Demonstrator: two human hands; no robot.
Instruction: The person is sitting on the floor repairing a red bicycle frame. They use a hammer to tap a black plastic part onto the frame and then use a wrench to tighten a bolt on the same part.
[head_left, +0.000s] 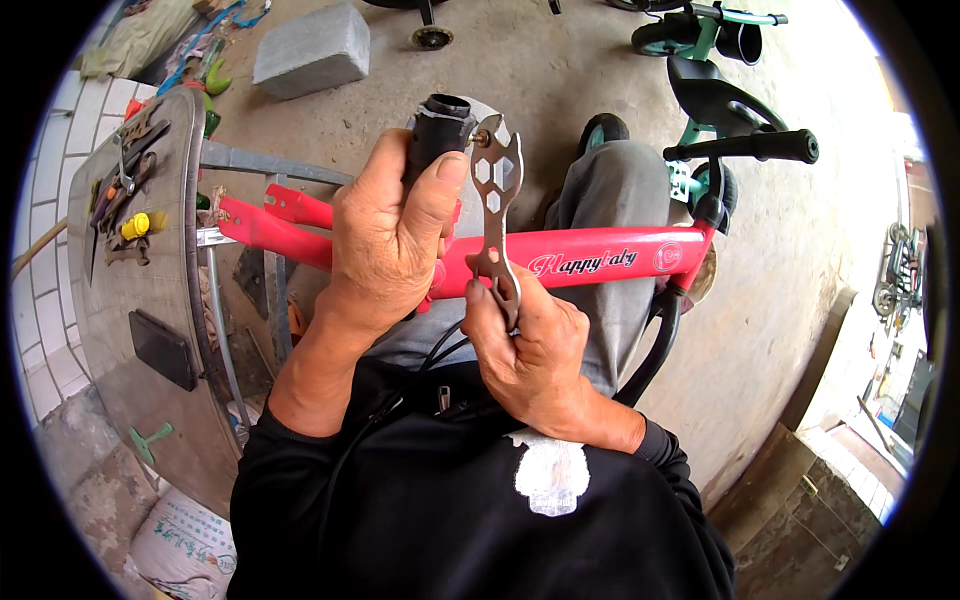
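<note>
My left hand is wrapped around a short black tube collar with an open top, thumb along its side. A small bolt sticks out of the collar toward the right. Between thumb and fingers, my right hand grips the lower end of a flat metal multi-hole wrench. The wrench's upper end is at the bolt; whether it is seated on it I cannot tell. Behind both hands a red children's bike frame lies across my lap. My left hand hides where the collar meets the frame.
To the left stands a metal-topped table with pliers, wrenches, a yellow-handled tool, a black flat case and a green T-shaped piece. A grey block lies ahead. A small teal bike stands at the far right.
</note>
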